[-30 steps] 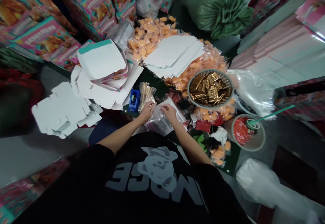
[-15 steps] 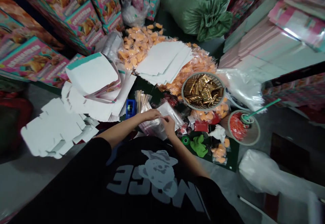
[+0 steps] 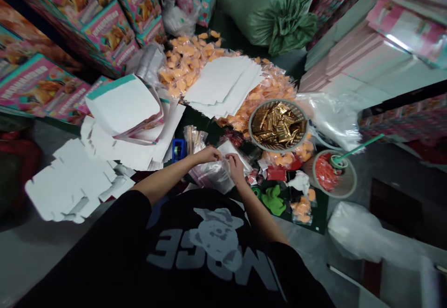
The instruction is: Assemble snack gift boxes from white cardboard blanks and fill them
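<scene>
View has swung since a second ago: the whole spread sits further left in frame, while against the half-second-old frame it has barely shifted. Green sack [image 3: 265, 12] far beyond the fingers, same spot on the floor of goods; printed cartons [image 3: 110, 30] stacked beyond and left. White sheets [image 3: 221, 82] on the orange pieces [image 3: 183, 63], straight out past the fingertips. Basket [image 3: 278, 151] of gold packets [image 3: 279, 124] beyond and right. Green cloth [image 3: 274, 200] nearer the body, right of the fingers; a green ring [image 3: 256, 191] beside it, in full sight half a second ago, now partly covered by the right forearm.

Forearms converge in front of the shirt. Left hand [image 3: 208, 154] comes in almost level, knuckles up; right hand [image 3: 236, 166] points away and inward. Fingertips near each other, a small gap between; half a second ago they met more closely.

Fingers of both hands drawn together, thumb against forefinger, pinching a clear bag [image 3: 225, 168]. Bag: thin, see-through, with pale glints; hangs between and just under the fingertips, its outline hard to part from the pile of clear bags [image 3: 211, 177] below. Left of the fingers, wrapped sticks [image 3: 194, 139], then a blue tape dispenser [image 3: 179, 150].
</scene>
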`<state>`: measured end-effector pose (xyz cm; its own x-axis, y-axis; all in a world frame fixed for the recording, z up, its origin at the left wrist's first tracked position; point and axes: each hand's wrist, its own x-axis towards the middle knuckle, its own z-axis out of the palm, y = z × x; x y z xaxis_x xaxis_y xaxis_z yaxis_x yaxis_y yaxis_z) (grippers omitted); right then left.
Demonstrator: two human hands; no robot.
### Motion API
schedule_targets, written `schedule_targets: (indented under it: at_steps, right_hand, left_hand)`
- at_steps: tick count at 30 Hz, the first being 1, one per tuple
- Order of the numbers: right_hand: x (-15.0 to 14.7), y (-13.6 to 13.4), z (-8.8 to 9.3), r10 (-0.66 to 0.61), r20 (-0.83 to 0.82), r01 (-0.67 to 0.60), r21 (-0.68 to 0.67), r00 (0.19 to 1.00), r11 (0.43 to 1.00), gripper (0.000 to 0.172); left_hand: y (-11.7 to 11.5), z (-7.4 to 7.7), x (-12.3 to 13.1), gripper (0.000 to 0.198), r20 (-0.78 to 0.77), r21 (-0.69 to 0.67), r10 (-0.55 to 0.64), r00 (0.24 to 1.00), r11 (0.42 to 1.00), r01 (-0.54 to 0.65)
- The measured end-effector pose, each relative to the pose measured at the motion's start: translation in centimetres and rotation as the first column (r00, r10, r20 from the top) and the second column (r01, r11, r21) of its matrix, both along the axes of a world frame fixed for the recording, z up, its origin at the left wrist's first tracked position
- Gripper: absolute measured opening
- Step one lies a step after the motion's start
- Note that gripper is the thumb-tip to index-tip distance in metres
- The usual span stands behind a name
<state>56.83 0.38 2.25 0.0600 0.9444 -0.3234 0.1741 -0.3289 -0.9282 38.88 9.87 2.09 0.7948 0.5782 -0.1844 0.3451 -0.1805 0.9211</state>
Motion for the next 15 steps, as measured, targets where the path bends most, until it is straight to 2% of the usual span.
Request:
schedule_targets:
  at_steps: [3, 7, 11, 15]
  right_hand:
    - [0.0, 1.7, -1.0, 0.134, -0.095, -0.14, -0.062, 0.987, 0.988, 0.033]
    - [-0.7, 2.6, -1.1, 0.317, -0.145, -0.328, -0.058, 0.937, 0.943, 0.028]
    - [-0.5, 2.1, -1.1, 0.363, -0.068, -0.366, -0.055, 0.929, 0.929, 0.029]
    - [0.5, 2.0, -1.5, 0.358, 0.086, -0.353, -0.071, 0.93, 0.933, 0.027]
  left_hand:
    - [-0.7, 0.8, 0.2, 0.016, 0.044, 0.168, -0.021, 0.999, 0.986, 0.013]
    - [-1.6, 1.3, -0.2, 0.026, 0.062, 0.37, -0.029, 0.998, 0.929, 0.004]
    - [-2.2, 0.5, -0.8, 0.028, 0.062, 0.469, 0.038, 0.997, 0.881, -0.063]
    - [-2.6, -0.5, -1.1, 0.025, 0.057, 0.465, 0.082, 0.995, 0.88, -0.1]
